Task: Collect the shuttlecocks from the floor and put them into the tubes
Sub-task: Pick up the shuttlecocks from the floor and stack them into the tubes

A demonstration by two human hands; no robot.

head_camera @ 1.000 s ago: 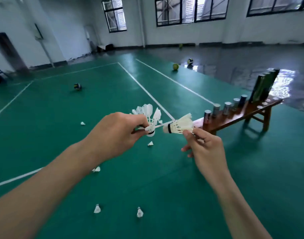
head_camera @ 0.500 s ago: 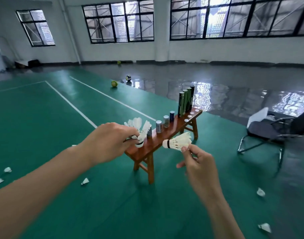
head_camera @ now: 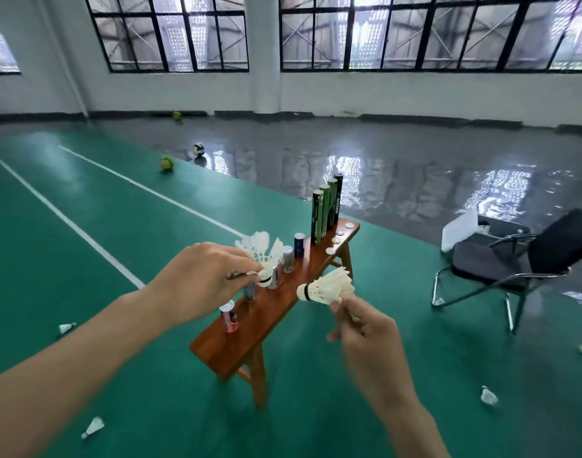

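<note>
My left hand point(head_camera: 203, 279) pinches white shuttlecocks point(head_camera: 261, 251) by their corks, feathers pointing up. My right hand point(head_camera: 365, 328) pinches another white shuttlecock point(head_camera: 326, 287) by its feathers, cork pointing left. Both hands hover over a wooden bench point(head_camera: 260, 322). On the bench stand several short tubes, among them a red one point(head_camera: 229, 315) nearest me and a blue one point(head_camera: 299, 245). Tall dark green tubes point(head_camera: 326, 206) stand at its far end, with white caps point(head_camera: 336, 240) lying beside them. Loose shuttlecocks lie on the green floor at the left point(head_camera: 66, 328), front left point(head_camera: 93, 427) and right point(head_camera: 488, 396).
A black metal-framed chair point(head_camera: 501, 262) with a white sheet on it stands to the right of the bench. Balls point(head_camera: 166, 162) lie far off by the court line. Beyond the green court is wet-looking grey floor, then a white wall with large windows.
The view has swung right and closed in on the bench, which now sits just under my hands. Both hands keep their shuttlecocks.
</note>
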